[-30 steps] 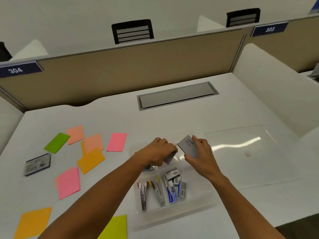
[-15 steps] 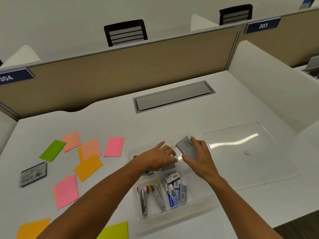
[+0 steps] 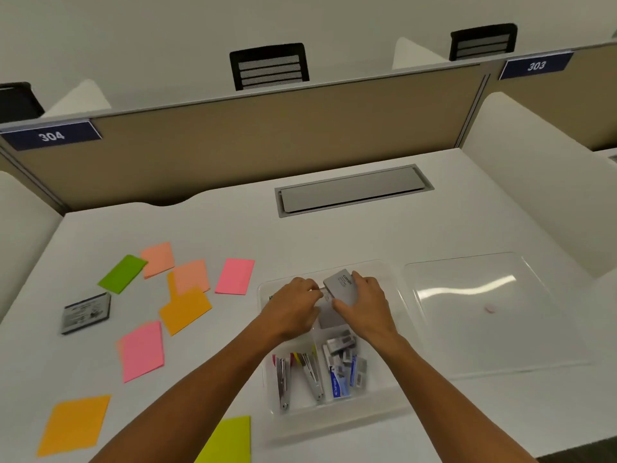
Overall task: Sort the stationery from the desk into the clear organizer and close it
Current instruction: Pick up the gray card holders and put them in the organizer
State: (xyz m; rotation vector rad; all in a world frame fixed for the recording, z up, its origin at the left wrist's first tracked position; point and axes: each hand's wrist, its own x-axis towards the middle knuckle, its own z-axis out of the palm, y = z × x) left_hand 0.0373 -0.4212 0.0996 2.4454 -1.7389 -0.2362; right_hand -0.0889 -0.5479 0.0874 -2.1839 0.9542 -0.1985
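Both hands work over the far part of the clear plastic organizer tray [image 3: 267,379], which stands on the white desk [image 3: 334,238] near the person. The right hand [image 3: 365,304] holds a small flat grey card box with dark print [image 3: 340,285] tilted above the far compartment, with the thumb below it and the fingers curled over its far right edge. The left hand [image 3: 293,304] has its fingers curled and meets the box at its left corner; it seems to pinch something small there, but what exactly I cannot tell. I judge this box to be light and stiff, with smooth faces that may slip, so it is best held by its two long edges and lowered flat. In the near compartments lie two metal staplers [image 3: 283,382] on the left and small boxes of staples [image 3: 340,362] on the right. The clear lid [image 3: 484,312] lies flat to the right of the tray. To the left, well apart from the tray, are loose coloured paper note pads [image 3: 143,349] and a dark flat card pack [image 3: 86,312]. The pads are probably thin and bendable, so each should be lifted from one edge.
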